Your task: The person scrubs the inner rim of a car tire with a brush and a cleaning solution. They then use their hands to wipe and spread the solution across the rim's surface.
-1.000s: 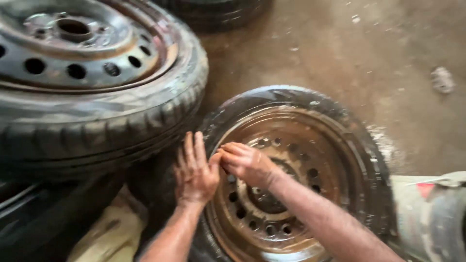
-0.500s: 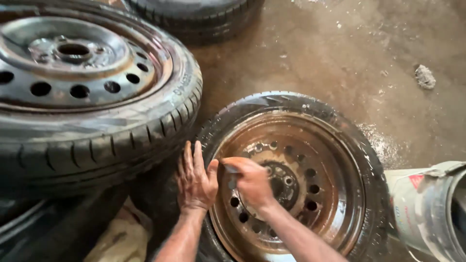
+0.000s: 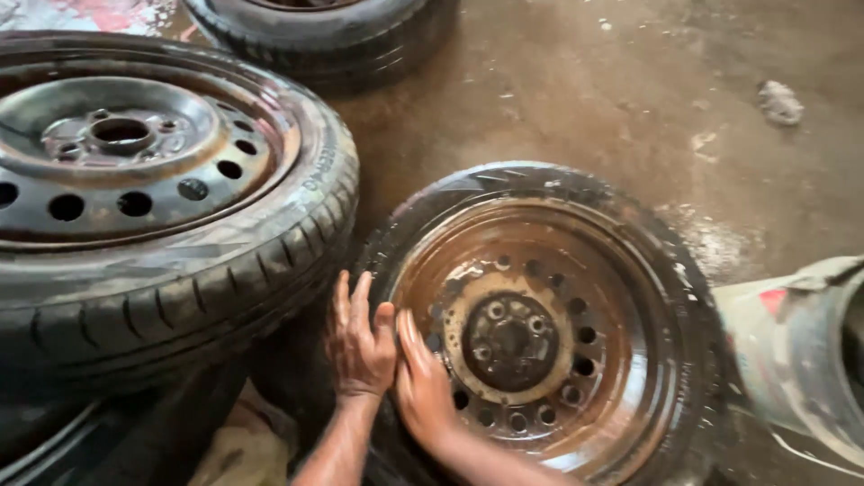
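Lying flat on the wet floor (image 3: 576, 99), the rusty wheel (image 3: 549, 333) is steadied for handling. The left hand (image 3: 360, 346) is spread on its tyre; the right hand (image 3: 421, 382) is pressed flat, fingers together, against the rim.

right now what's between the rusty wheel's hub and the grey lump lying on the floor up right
In the head view, outward from the hub: rusty rim dish, black tyre, then wet concrete floor with pale specks, up to the grey lump.

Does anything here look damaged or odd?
Yes: the steel rim under both hands is rust-brown and wet-looking all over, unlike the darker grey rim on the wheel beside it. A crumpled scrap lies on the stained floor.
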